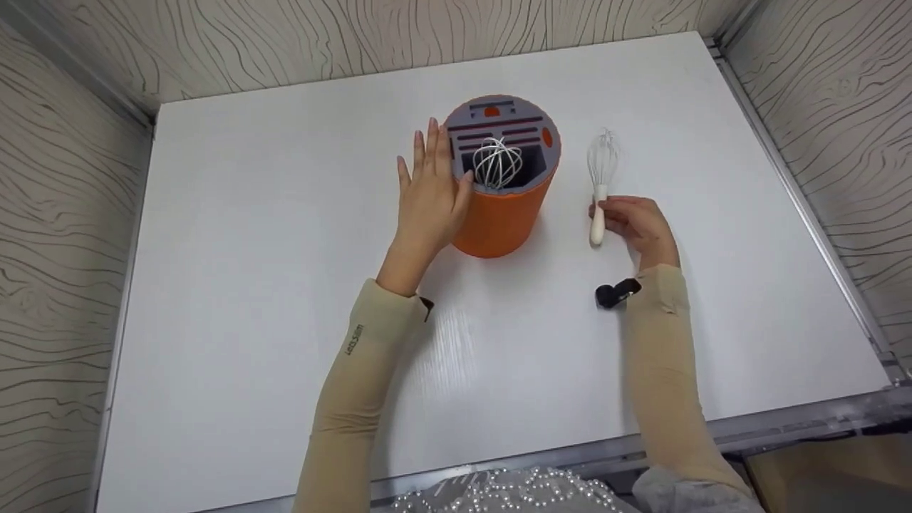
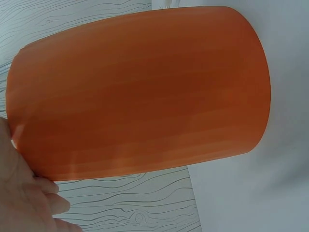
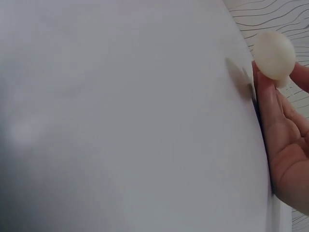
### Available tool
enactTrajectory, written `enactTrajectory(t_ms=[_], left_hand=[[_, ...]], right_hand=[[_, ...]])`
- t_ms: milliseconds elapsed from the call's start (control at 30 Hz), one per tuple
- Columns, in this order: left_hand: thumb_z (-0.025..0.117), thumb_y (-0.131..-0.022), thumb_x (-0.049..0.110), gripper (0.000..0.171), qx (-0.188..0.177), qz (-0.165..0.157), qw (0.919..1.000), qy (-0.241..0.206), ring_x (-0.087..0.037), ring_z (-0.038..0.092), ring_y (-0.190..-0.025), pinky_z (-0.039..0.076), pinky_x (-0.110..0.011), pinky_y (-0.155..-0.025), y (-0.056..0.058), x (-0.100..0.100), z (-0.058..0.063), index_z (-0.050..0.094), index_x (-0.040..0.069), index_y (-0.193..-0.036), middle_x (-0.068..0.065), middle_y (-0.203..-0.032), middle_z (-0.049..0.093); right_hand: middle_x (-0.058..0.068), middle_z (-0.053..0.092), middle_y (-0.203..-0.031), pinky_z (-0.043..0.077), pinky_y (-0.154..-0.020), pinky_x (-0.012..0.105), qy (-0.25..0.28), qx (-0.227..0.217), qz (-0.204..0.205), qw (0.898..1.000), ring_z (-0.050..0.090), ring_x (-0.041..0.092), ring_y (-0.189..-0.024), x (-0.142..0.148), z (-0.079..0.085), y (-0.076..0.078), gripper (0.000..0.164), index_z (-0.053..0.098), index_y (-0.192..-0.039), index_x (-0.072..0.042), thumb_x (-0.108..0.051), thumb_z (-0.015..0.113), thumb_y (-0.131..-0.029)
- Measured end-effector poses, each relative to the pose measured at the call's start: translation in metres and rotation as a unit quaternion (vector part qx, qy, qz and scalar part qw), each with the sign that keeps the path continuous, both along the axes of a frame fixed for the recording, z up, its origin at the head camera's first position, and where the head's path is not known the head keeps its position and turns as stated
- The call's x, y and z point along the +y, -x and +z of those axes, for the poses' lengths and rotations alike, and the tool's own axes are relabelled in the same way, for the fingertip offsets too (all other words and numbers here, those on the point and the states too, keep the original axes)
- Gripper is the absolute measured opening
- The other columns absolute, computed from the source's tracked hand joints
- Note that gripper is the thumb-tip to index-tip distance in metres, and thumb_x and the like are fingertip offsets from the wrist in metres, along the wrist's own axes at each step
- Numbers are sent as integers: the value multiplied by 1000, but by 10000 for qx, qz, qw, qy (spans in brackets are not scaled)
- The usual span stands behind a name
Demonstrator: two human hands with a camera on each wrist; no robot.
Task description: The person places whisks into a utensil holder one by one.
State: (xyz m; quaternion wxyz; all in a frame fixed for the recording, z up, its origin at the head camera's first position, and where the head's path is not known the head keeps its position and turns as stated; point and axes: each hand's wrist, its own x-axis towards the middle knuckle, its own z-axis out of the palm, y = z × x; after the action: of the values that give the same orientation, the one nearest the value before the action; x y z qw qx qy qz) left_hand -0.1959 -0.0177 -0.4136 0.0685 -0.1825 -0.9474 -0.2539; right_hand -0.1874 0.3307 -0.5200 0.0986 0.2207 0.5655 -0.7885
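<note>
An orange utensil holder (image 1: 499,221) with a grey slotted top stands upright on the white table. A wire whisk head (image 1: 498,164) pokes up from its large front compartment; the rest of that whisk is hidden inside. My left hand (image 1: 429,199) rests against the holder's left side near the rim, fingers extended. In the left wrist view, the holder's smooth orange wall (image 2: 140,92) fills most of the picture. To the right, my right hand (image 1: 645,224) pinches the white handle of a second whisk (image 1: 598,221), its wires pointing away from me. The handle's rounded end (image 3: 274,55) shows in the right wrist view.
The white table (image 1: 249,285) has wood-grain patterned panels (image 1: 285,43) along its back and sides. A small black device (image 1: 617,293) sits at the right wrist. Metal rails edge the table.
</note>
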Motion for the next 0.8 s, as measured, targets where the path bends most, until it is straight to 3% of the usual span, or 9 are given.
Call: enactTrajectory(t_ms=[100, 233, 300, 567, 800], left_hand=[[34, -98, 34, 66, -54, 19, 10000, -3, -31, 4, -144, 4, -57, -110, 0, 0, 0, 11, 1, -151, -12, -158, 6], [34, -98, 34, 66, -132, 15, 9999, 38, -30, 2, -144, 3, -57, -110, 1, 0, 1, 11, 1, -151, -11, -158, 5], [33, -98, 35, 67, -140, -6, 9999, 85, -31, 2, -144, 4, -57, -110, 1, 1, 2, 11, 1, -151, -11, -158, 5], [33, -98, 35, 66, -91, -13, 9999, 63, -30, 1, -144, 4, -57, -110, 0, 0, 3, 10, 1, -151, -11, -158, 5], [32, -98, 34, 66, -43, -1, 10000, -47, -31, 3, -144, 4, -57, -110, -1, 0, 1, 11, 2, -151, -11, -158, 6]], right_hand=[[17, 70, -90, 53, -79, 30, 558, 56, -111, 9984, 68, 24, -87, 3, -2, -1, 15, 69, -99, 8, 2, 61, -88], [20, 68, -92, 50, -86, 34, 1602, 84, -305, 9866, 67, 27, -89, 9, -6, -4, 16, 65, -102, 12, 5, 56, -90], [20, 68, -92, 50, -87, 34, 1817, 75, -346, 9827, 67, 26, -89, 11, -7, -5, 16, 65, -101, 13, 6, 56, -90], [19, 68, -97, 47, -90, 35, 1547, 7, -348, 9873, 67, 26, -93, 13, -6, -5, 21, 65, -106, 10, 5, 61, -87], [21, 68, -97, 48, -88, 33, 1256, 86, -225, 9918, 67, 27, -95, 11, -7, -6, 23, 61, -110, 12, 3, 58, -90]])
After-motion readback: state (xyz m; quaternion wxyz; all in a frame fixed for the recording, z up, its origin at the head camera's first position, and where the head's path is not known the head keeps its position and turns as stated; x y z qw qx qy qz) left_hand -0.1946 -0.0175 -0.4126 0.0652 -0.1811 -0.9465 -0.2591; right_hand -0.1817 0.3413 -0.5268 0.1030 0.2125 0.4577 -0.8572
